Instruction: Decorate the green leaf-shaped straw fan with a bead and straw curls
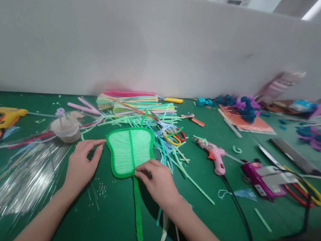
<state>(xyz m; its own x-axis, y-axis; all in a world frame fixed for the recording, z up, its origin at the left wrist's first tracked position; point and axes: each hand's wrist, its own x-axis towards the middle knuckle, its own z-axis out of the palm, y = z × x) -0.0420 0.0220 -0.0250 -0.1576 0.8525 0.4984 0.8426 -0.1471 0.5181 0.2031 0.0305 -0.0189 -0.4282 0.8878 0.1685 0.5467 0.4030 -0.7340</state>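
Observation:
A green hand fan [119, 150] lies on the green table, its pale, ribbed face edged with fuzzy green trim and split by a green centre rib. Its wrapped green handle [136, 209] points toward me, with a pale tassel cord [164, 234] at the end. My right hand [156, 179] pinches at the joint of face and handle; a tiny pale speck shows at the fingertips, too small to name. At the fan's left edge is my left hand [84, 162], thumb and fingers apart and nothing between them. Small rings [103, 190] lie below the fan.
Pipe cleaners [139, 103] are heaped behind the fan, near scissors [176, 136]. A pink glue gun [214, 154] and purple power strip [263, 180] lie right. Left are a yellow glue gun [8, 116], a cup [66, 128] and clear strips [26, 181]. A white partition [160, 40] stands behind.

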